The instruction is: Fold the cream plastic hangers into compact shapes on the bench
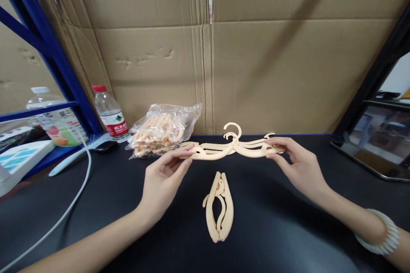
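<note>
A cream folding clothes hanger [218, 153] is spread out, its hook [236, 128] pointing up. My left hand [166, 179] pinches its left arm end between thumb and fingers. At the other end, my right hand [296, 164] is closed on the tip of the right arm. Just behind lies at least one more unfolded hanger [250, 144], partly hidden by the front one. Nearer to me, between both forearms, a folded hanger [228, 209] of the same kind lies flat on the black table [256, 230].
A clear plastic bag [163, 130] with several folded hangers stands at the back left. Beside it are a red-capped water bottle [110, 115] and a dark small object [106, 146]. A white cable [77, 200] crosses the left side. Cardboard [288, 64] walls off the back; a tablet-like panel [368, 158] lies right.
</note>
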`<state>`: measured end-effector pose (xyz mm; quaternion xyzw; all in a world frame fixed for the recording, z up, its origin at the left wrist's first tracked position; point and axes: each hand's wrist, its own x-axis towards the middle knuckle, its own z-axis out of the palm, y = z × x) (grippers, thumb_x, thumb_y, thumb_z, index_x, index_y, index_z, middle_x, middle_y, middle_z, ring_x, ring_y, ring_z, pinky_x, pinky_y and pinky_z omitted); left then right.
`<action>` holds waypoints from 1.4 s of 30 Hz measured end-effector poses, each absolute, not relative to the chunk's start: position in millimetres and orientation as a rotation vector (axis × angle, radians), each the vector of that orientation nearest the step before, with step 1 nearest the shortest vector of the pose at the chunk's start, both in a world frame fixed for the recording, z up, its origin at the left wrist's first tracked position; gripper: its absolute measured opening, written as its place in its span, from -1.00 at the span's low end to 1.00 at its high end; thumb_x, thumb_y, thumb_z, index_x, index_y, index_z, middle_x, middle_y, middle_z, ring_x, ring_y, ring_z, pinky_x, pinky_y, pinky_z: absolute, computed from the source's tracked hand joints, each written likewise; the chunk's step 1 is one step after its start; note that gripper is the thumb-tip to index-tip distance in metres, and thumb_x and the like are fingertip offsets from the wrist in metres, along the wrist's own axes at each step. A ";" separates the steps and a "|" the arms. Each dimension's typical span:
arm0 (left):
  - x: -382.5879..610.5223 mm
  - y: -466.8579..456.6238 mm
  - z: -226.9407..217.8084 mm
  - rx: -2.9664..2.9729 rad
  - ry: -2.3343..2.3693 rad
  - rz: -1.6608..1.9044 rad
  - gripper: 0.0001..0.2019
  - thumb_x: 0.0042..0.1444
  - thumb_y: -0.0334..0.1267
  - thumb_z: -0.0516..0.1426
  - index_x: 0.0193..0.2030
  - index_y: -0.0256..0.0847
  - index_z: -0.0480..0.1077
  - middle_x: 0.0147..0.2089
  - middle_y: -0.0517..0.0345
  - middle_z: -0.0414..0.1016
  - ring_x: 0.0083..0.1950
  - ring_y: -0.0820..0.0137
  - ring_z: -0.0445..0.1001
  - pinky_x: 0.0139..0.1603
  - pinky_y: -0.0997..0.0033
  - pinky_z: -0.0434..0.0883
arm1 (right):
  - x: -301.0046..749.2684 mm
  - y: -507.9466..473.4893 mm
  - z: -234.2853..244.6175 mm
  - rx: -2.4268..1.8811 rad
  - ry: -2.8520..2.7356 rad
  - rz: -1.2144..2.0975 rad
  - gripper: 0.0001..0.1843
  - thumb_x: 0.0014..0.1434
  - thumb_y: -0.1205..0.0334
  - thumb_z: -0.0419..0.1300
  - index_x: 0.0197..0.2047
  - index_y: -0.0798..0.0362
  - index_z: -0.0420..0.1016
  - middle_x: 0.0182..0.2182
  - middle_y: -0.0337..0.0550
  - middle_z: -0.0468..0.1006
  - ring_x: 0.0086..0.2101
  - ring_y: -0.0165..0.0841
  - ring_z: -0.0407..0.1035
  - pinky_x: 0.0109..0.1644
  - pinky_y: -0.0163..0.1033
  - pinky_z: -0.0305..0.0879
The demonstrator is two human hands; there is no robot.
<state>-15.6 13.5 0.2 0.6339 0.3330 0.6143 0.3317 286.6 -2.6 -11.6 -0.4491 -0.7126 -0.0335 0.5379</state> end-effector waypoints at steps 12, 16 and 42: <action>-15.7 16.7 11.3 0.999 0.742 1.325 -0.68 0.02 -0.40 0.30 -0.05 -0.25 0.46 -0.05 0.01 0.54 -0.01 0.36 0.48 0.03 0.46 0.45 | 276.2 -5.7 -7.0 -0.785 -1.359 0.838 -0.58 0.04 0.18 0.42 -0.03 -0.07 0.45 -0.10 -0.08 0.51 -0.05 -0.22 0.38 0.07 -0.10 0.34; -11.9 12.7 12.3 1.034 0.745 1.222 -0.74 0.03 -0.38 0.30 -0.10 -0.26 0.47 -0.14 0.05 0.54 -0.13 0.40 0.50 -0.10 0.49 0.50 | 263.1 -14.2 -4.4 -0.696 -1.303 1.022 -0.52 0.10 0.21 0.38 0.07 -0.11 0.37 0.02 -0.06 0.44 0.01 -0.23 0.35 0.10 -0.11 0.32; 7.7 -19.3 5.1 1.356 0.728 1.044 -0.81 0.06 -0.25 0.29 -0.23 -0.24 0.42 -0.24 0.08 0.51 -0.20 0.37 0.47 -0.18 0.42 0.46 | 237.8 -44.8 -2.6 -0.891 -1.982 0.648 -0.65 0.35 0.29 0.01 0.12 -0.18 0.44 -0.17 -0.14 0.52 -0.12 -0.23 0.42 -0.14 -0.19 0.42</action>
